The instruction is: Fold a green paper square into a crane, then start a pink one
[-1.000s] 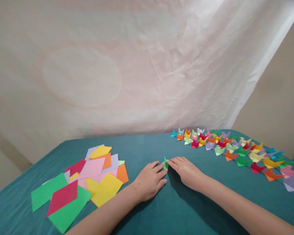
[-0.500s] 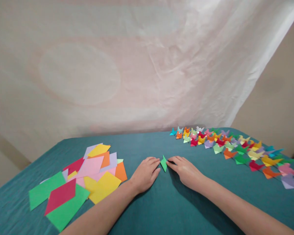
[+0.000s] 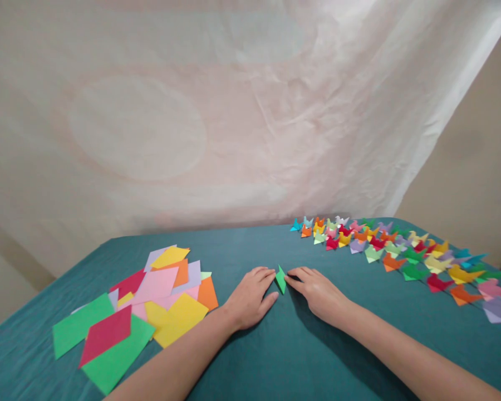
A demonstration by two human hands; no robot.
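Steadying the small paper from two sides seems to be the step in hand. The left hand (image 3: 250, 298) has its fingers close together, with the tips at the left edge of the green folded paper (image 3: 280, 280); its thumb lies apart from them, a little nearer to the person than the folded paper. The right hand (image 3: 319, 292) brings its bent fingers to the right edge of the folded paper. Whether either hand truly pinches it, or only touches it, I cannot tell.

The folded paper lies on the worktop (image 3: 309, 367) between the two hands, one point directed away from the person. To do this well, I would let the left fingers hold the folded paper lightly and let the right ones press along an edge, because such a small piece can probably turn or slip on the cloth. Pressing too strongly might crush the thin points.

Well to the left of the folded paper, loose coloured sheets (image 3: 161, 285) overlap each other. To its right and farther away stand rows of folded paper birds (image 3: 373, 254). Behind the folded paper, beyond the worktop, hangs a pale curtain (image 3: 242, 128).
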